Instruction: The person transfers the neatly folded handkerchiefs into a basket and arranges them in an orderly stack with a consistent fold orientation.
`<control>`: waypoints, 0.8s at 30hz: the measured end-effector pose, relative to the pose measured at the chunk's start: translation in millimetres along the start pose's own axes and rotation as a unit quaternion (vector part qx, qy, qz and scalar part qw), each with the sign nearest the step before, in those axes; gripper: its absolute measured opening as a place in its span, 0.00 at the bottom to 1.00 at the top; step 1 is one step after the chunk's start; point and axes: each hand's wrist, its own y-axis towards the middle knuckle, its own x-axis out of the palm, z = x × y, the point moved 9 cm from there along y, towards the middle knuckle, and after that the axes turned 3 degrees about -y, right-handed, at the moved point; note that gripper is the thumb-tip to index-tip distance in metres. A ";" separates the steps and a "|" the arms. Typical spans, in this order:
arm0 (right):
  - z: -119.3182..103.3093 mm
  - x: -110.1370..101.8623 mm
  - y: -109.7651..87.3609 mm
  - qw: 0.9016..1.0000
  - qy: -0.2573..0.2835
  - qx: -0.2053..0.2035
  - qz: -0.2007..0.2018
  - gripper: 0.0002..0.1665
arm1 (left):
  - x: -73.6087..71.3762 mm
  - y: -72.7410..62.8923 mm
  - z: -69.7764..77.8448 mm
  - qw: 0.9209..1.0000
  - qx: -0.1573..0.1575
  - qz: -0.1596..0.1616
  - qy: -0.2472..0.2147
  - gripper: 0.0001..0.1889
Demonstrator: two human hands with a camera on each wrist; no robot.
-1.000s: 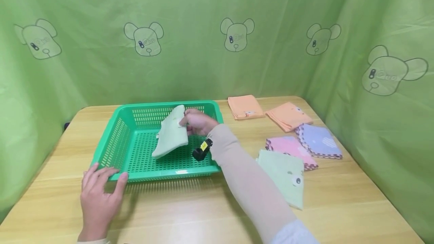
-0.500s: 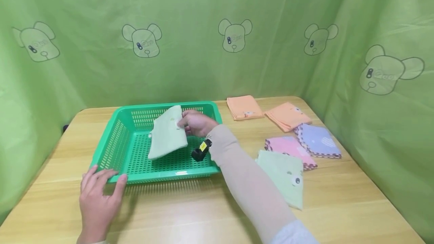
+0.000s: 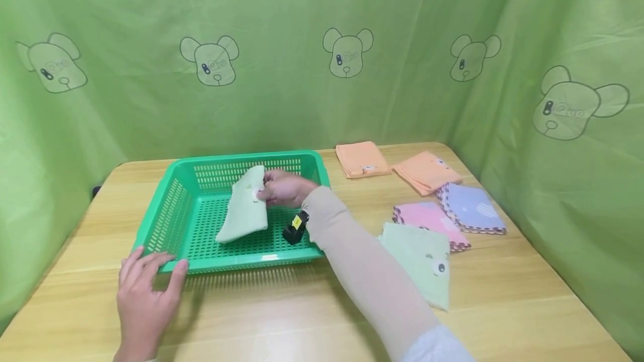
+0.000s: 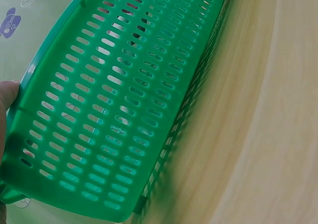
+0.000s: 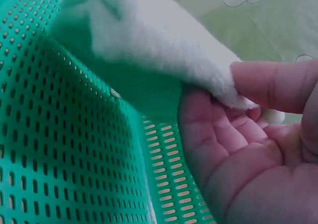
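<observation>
My right hand [image 3: 287, 187] pinches a folded pale green hand towel [image 3: 243, 211] by its edge, thumb against fingers. The towel hangs tilted inside a green plastic basket [image 3: 241, 263], close over its slotted floor. A small face print shows near the thumb. In the right wrist view the towel's fluffy underside [image 5: 154, 35] droops away from the fingertips. My left hand [image 3: 148, 300] holds the basket's near left corner, fingers over the side rim and thumb on the front rim. Only a bit of that hand [image 4: 7, 95] shows in the left wrist view.
Right of the basket lie two orange towels [image 3: 362, 158], a purple towel [image 3: 473, 205], a pink towel [image 3: 427, 219] and another pale green towel [image 3: 417, 258], partly behind my right sleeve. Green curtains [image 3: 282, 105] enclose the wooden table [image 3: 251, 317].
My right hand has moved slightly left and down in the basket with the towel, which swung flatter to view, then tilted again. The left hand stays at the corner.
</observation>
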 end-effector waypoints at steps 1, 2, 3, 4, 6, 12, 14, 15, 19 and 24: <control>1.6 0.3 0.7 1.000 -0.007 0.005 0.000 0.27 | 0.0 0.0 0.0 1.000 0.000 -0.001 0.000 0.15; 2.8 0.4 0.9 1.000 -0.014 0.011 0.003 0.26 | 0.0 0.0 -0.1 1.000 0.000 -0.001 0.000 0.15; 4.2 0.2 1.0 1.000 -0.020 0.017 0.006 0.25 | 0.0 0.0 -0.1 1.000 0.000 -0.001 0.001 0.15; 5.8 -0.4 1.4 0.999 -0.027 0.023 0.009 0.25 | 0.1 0.0 -0.3 1.000 0.000 -0.001 0.001 0.15; 8.7 -2.4 0.8 0.998 -0.042 0.038 0.021 0.22 | 0.0 -0.1 -0.5 1.000 0.000 -0.001 0.001 0.15; 15.8 -8.7 -3.5 0.991 -0.090 0.084 0.051 0.12 | -0.9 -0.1 -0.5 1.000 0.003 0.006 -0.003 0.15; 17.8 -10.6 -5.0 0.988 -0.103 0.096 0.059 0.10 | -0.8 0.0 -0.1 1.000 0.005 0.006 -0.002 0.15; 18.6 -11.5 -5.7 0.987 -0.107 0.101 0.063 0.09 | -0.7 0.2 0.1 1.000 0.006 0.005 -0.001 0.15; 20.8 -15.0 -7.5 0.982 -0.123 0.115 0.082 0.08 | 0.4 0.6 0.1 1.000 0.001 -0.003 0.006 0.15; 22.8 -20.7 -9.6 0.974 -0.144 0.129 0.117 0.06 | 0.7 1.1 0.8 1.000 -0.001 -0.005 0.006 0.15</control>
